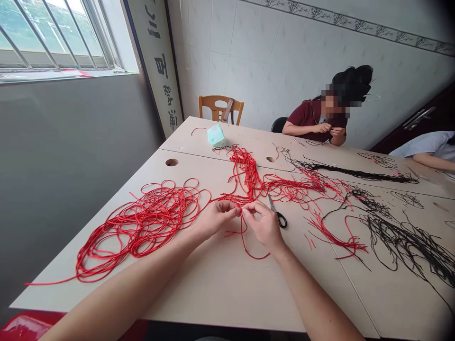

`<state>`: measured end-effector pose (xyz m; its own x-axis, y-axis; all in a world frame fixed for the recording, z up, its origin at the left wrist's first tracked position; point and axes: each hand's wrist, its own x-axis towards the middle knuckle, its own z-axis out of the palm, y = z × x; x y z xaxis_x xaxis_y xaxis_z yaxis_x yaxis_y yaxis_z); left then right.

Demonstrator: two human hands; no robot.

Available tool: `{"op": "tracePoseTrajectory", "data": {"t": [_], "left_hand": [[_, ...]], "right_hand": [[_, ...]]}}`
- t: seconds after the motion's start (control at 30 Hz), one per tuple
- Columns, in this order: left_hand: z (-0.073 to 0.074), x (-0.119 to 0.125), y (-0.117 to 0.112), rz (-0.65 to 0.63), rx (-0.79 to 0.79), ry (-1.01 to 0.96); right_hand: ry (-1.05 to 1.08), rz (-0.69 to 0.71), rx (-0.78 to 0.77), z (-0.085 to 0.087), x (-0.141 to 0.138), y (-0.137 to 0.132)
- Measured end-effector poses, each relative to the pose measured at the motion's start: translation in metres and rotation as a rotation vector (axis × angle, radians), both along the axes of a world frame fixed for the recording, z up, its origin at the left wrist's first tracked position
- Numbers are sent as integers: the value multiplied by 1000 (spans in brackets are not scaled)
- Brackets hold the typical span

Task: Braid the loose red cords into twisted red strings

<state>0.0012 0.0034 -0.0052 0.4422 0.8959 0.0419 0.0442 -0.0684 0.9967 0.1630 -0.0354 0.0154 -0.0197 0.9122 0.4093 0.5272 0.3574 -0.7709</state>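
Note:
Both my hands meet over the table's middle, fingertips pinched close together on a thin red cord (pixel 243 237). Thumb and fingers of my left hand (pixel 221 217) are closed on it, and so are those of my right hand (pixel 262 220). The cord's loose end hangs below them and curves right across the tabletop. Just beyond the fingers lies a bundle of red braided cords (pixel 246 170). To the left spreads a big loose coil of red cord (pixel 142 227). Black-handled scissors (pixel 281 219) lie right beside my right hand, partly hidden by it.
A pale green pack (pixel 216 136) stands at the far side of the table (pixel 220 293). Black cords (pixel 408 241) and cut red cords (pixel 341 237) lie to the right. Across sits a person in a dark red top (pixel 302 116); another person's sleeve (pixel 432 144) shows at right.

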Motion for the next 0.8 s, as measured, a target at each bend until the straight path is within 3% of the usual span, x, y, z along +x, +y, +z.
{"op": "tracePoseTrajectory", "data": {"t": [0.23,0.43,0.6,0.7,0.8], "left_hand": [[12,1,-6,59,154,115],[10,2,-5,-4,68,54],[7,2,-3,4,43,42],[13,2,-6,36,59,101],[21,3,-10,61,76,158]], "right_hand": [[333,51,-273,-13,2,6],[454,80,-303,-19,1,8],[182,35,-148,-7,-1,4],[-66,-14,13,-1,-1,1],[-185,-24,104,0,0,0]]}}
